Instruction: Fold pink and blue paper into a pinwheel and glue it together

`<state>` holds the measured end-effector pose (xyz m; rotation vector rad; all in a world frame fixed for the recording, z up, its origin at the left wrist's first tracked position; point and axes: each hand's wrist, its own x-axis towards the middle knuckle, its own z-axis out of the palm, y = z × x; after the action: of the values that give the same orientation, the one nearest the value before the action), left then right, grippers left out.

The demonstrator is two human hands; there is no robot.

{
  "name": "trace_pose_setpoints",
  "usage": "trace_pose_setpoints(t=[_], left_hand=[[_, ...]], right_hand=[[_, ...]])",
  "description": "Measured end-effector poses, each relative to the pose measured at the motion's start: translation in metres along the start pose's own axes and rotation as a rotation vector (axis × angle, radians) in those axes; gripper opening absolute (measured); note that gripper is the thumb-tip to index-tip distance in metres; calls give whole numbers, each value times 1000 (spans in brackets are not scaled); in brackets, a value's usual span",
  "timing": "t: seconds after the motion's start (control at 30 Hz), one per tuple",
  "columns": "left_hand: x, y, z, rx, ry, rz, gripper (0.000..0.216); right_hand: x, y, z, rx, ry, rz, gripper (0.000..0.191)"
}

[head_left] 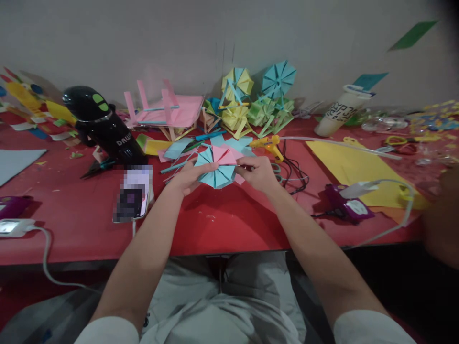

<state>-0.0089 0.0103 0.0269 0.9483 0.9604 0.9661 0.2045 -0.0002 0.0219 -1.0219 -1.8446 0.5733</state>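
Observation:
A round, pleated paper wheel [216, 177], mostly light blue with a pink section at its upper right, is held above the red table. My left hand [188, 177] grips its left side, the thumb lying across the front near the centre. At the wheel's right edge, my right hand [258, 173] is closed in a pinch. A thin dark thing shows at those fingertips, too small to name. Just beyond the right hand lies a yellow hot glue gun [268, 145]. Green-handled scissors [276, 169] are partly hidden behind that hand.
Finished paper wheels [278, 79] on stands line the wall beside a pink paper table [179, 109]. A black bottle [103, 124] and a phone [133, 195] are to the left. To the right are a cup [339, 112], yellow paper [344, 167] and a purple power socket [349, 205] with cables.

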Motion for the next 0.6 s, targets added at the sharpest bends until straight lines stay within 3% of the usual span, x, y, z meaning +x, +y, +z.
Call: trace_pose_setpoints(t=[0.17, 0.3, 0.47, 0.6], left_hand=[[-1, 2, 2, -8, 9, 11, 45], [-3, 3, 4, -9, 51, -41, 49], [-5, 5, 6, -9, 50, -47, 49], [-4, 5, 5, -23, 23, -7, 44]], right_hand=[[0, 0, -1, 5, -16, -13, 14], [0, -1, -1, -29, -21, -5, 24], [0, -1, -1, -32, -25, -31, 24], [0, -1, -1, 2, -33, -61, 11]])
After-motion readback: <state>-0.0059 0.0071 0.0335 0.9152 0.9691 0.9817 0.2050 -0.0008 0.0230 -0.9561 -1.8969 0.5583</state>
